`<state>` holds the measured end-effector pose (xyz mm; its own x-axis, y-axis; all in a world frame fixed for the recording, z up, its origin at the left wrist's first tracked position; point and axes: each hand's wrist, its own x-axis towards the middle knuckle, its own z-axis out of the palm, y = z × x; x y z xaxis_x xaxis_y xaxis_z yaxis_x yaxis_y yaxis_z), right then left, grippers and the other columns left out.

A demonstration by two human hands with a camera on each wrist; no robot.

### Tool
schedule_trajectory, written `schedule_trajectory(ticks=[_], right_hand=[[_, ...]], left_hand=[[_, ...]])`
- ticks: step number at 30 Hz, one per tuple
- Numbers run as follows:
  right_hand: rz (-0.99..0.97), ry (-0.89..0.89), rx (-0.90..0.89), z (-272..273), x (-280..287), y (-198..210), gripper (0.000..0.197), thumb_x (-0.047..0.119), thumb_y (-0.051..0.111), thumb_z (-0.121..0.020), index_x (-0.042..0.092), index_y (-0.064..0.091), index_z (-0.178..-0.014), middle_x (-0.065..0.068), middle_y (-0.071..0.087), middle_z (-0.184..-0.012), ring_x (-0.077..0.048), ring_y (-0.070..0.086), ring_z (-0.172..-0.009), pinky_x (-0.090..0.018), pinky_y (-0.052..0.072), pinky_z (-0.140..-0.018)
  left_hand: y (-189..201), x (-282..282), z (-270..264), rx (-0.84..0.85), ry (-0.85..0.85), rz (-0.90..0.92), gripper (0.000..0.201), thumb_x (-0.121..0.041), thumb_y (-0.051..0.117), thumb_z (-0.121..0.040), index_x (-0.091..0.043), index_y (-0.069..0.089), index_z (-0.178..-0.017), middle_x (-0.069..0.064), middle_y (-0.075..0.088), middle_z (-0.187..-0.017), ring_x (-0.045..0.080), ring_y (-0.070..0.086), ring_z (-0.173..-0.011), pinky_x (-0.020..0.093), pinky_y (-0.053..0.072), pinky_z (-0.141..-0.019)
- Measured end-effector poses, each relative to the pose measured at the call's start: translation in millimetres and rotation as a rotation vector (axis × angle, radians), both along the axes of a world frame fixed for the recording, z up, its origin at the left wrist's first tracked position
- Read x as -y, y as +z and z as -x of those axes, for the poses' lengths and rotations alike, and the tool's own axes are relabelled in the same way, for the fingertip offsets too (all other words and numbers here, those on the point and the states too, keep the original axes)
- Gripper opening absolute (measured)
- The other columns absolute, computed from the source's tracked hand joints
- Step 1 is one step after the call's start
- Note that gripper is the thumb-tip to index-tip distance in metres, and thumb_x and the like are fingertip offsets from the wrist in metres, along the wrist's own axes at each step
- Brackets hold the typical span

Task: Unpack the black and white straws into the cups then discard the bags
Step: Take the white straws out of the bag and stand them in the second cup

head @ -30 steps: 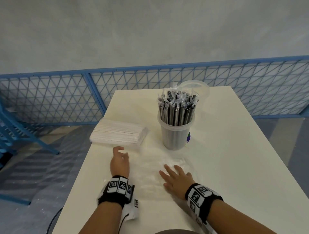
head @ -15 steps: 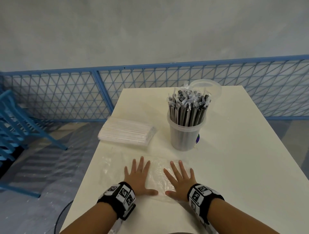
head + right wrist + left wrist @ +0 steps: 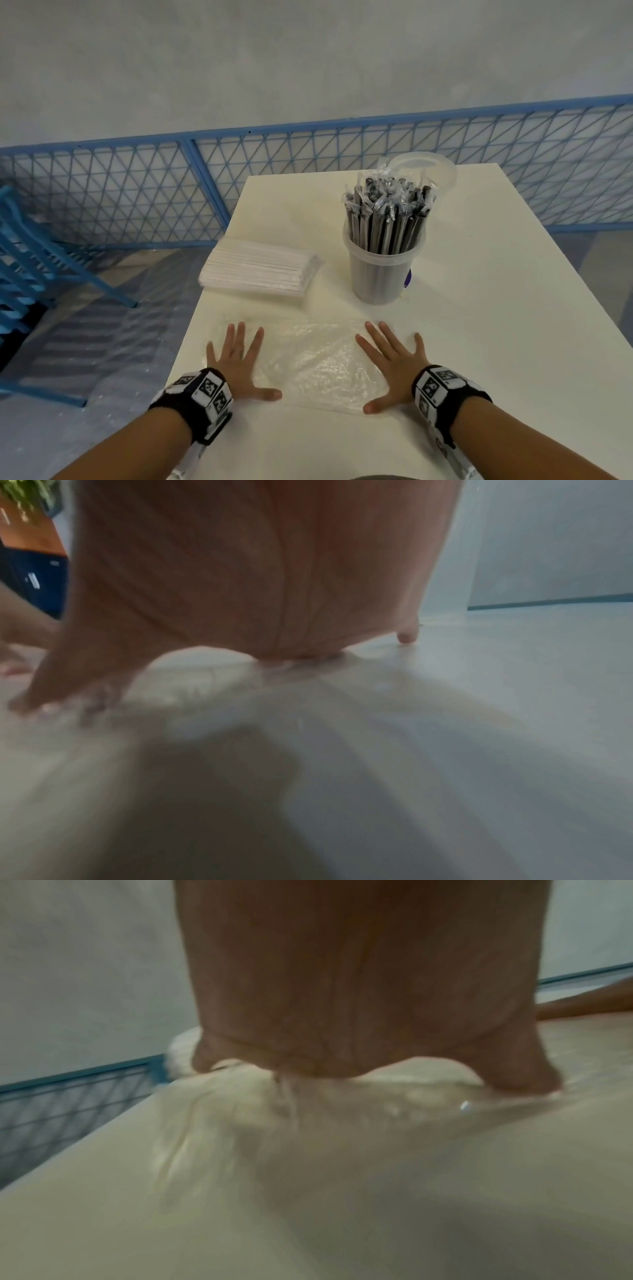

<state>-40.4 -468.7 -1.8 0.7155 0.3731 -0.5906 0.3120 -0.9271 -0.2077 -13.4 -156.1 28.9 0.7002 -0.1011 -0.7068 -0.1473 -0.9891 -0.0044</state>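
Note:
An empty clear plastic bag (image 3: 315,363) lies flat near the front of the white table (image 3: 496,342). My left hand (image 3: 239,363) presses flat on its left end, fingers spread. On its right end lies my right hand (image 3: 394,366), palm down with straight fingers. Both wrist views show a palm (image 3: 342,988) (image 3: 257,574) pressed on crinkled plastic. A translucent cup (image 3: 382,270) behind the bag holds several wrapped black straws (image 3: 387,219). Beyond that cup stands a second clear cup (image 3: 431,168), mostly hidden. A sealed pack of white straws (image 3: 260,267) lies at the table's left edge.
A blue mesh fence (image 3: 137,192) runs behind the table. Blue chair frames (image 3: 37,260) stand on the floor to the left. The table's left edge (image 3: 191,325) is close to my left hand.
My left hand came down flat onto the bag. Both hands then slid apart from the bag's middle to its ends, spreading it flat.

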Motion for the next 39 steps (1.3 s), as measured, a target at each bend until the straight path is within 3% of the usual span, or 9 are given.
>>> schedule_trajectory(ticks=[4,7,9,12,20,24,27,35,39], right_hand=[[-0.118,-0.041,0.183,-4.6,-6.7,31.8,0.123,0.094,0.025,-0.041,0.033,0.005,-0.146,0.005,-0.002,-0.158,-0.014,-0.010,-0.145,-0.061,-0.020,-0.103],[-0.534,-0.378,0.440,-2.5,1.4,71.0,0.075,0.088,0.033,-0.056,0.039,0.053,-0.110,0.025,0.053,-0.119,0.002,0.043,-0.122,-0.050,0.001,-0.113],[-0.823,-0.571,0.678,-7.3,14.8,86.8,0.049,0.069,0.060,-0.065,0.029,0.053,-0.093,0.021,0.054,-0.093,0.003,0.053,-0.092,-0.035,0.034,-0.104],[-0.962,-0.769,0.904,-31.4,35.9,114.7,0.059,0.036,0.079,-0.064,0.015,0.048,-0.110,0.005,0.047,-0.105,-0.013,0.052,-0.094,-0.012,0.039,-0.081],[-1.014,-0.624,0.423,-105.5,53.2,144.3,0.115,0.025,0.087,-0.057,0.031,0.008,-0.140,0.011,0.042,-0.132,-0.009,0.041,-0.124,-0.013,0.034,-0.099],[-0.861,-0.584,0.505,-115.9,45.8,139.1,0.127,0.056,0.082,-0.039,0.035,0.006,-0.138,0.005,0.039,-0.141,-0.013,0.036,-0.129,-0.042,0.021,-0.114],[-0.760,-0.492,0.586,-117.3,41.8,141.5,0.133,0.053,0.085,-0.041,0.022,0.006,-0.144,0.004,0.036,-0.144,-0.009,0.032,-0.130,-0.040,0.015,-0.115],[-0.970,-0.489,0.584,-126.9,43.0,154.6,0.077,0.023,0.074,-0.076,0.015,0.027,-0.137,0.006,0.050,-0.126,-0.003,0.046,-0.114,0.000,0.034,-0.086],[-1.094,-0.525,0.573,-134.2,43.0,167.0,0.057,0.021,0.063,-0.085,0.022,0.030,-0.132,0.015,0.047,-0.119,0.008,0.047,-0.107,0.006,0.032,-0.084]], left_hand=[[32.6,20.6,1.4,0.323,-0.257,0.074,0.136,-0.101,0.025,-0.044,-0.023,-0.021,-0.145,0.002,-0.055,-0.137,0.022,-0.051,-0.127,0.056,-0.011,-0.108],[74.5,50.4,-4.2,0.296,-0.309,0.258,0.127,-0.095,0.029,-0.048,-0.032,-0.051,-0.124,-0.003,-0.057,-0.135,0.020,-0.053,-0.125,0.050,-0.010,-0.112],[104.5,71.0,-19.4,0.293,-0.289,0.398,0.132,-0.086,0.045,-0.054,-0.027,-0.050,-0.124,-0.002,-0.055,-0.137,0.022,-0.049,-0.129,0.043,-0.009,-0.114],[132.8,100.2,-55.8,0.310,-0.165,0.658,0.137,-0.062,0.070,-0.060,-0.024,-0.042,-0.130,-0.002,-0.047,-0.143,0.015,-0.037,-0.136,0.028,-0.008,-0.113],[112.9,161.1,-154.7,0.114,0.087,0.839,0.130,-0.067,0.083,-0.035,-0.029,0.021,-0.144,0.003,0.030,-0.152,0.022,0.020,-0.144,0.046,0.022,-0.118],[73.1,160.8,-188.6,0.114,0.123,0.845,0.126,-0.060,0.091,-0.028,-0.033,0.036,-0.138,0.013,0.043,-0.144,0.034,0.034,-0.138,0.055,0.030,-0.111],[76.0,164.0,-182.6,0.157,0.088,0.950,0.130,-0.048,0.095,-0.034,-0.023,0.029,-0.143,0.012,0.039,-0.148,0.027,0.036,-0.138,0.057,0.024,-0.113],[120.0,167.6,-161.9,0.207,0.103,1.252,0.067,0.000,0.083,-0.063,-0.006,0.053,-0.124,0.001,0.065,-0.116,0.005,0.062,-0.108,0.023,0.049,-0.095],[130.7,172.4,-157.0,0.306,0.187,1.337,0.075,-0.017,0.084,-0.061,-0.005,0.051,-0.127,0.005,0.064,-0.121,0.010,0.061,-0.114,0.030,0.049,-0.099]])
